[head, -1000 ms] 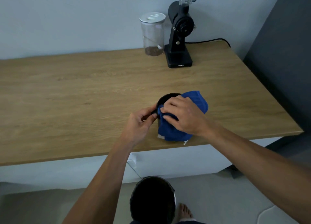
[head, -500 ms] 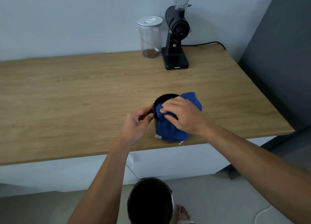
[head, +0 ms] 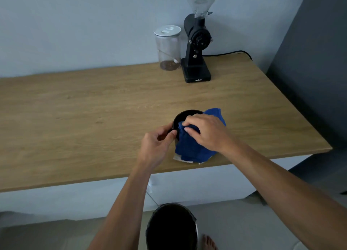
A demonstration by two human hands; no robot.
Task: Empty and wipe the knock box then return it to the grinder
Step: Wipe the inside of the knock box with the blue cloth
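Observation:
A small black knock box (head: 183, 117) stands near the front edge of the wooden table (head: 78, 122). A blue cloth (head: 195, 146) is draped over its rim and front side. My right hand (head: 205, 132) presses the cloth against the rim, fingers curled over it. My left hand (head: 156, 144) pinches the box at its left side, on what looks like a handle. The black grinder (head: 196, 49) with a clear hopper stands at the back of the table, apart from the box.
A clear jar (head: 168, 48) with a white lid and some coffee in it stands left of the grinder. A black cable (head: 229, 53) runs right from the grinder. A black bin (head: 171, 227) sits on the floor below the table edge, beside a bare foot (head: 209, 242).
My right hand has shifted the cloth slightly along the rim of the box. The left hand keeps its hold. The view has tilted up a little.

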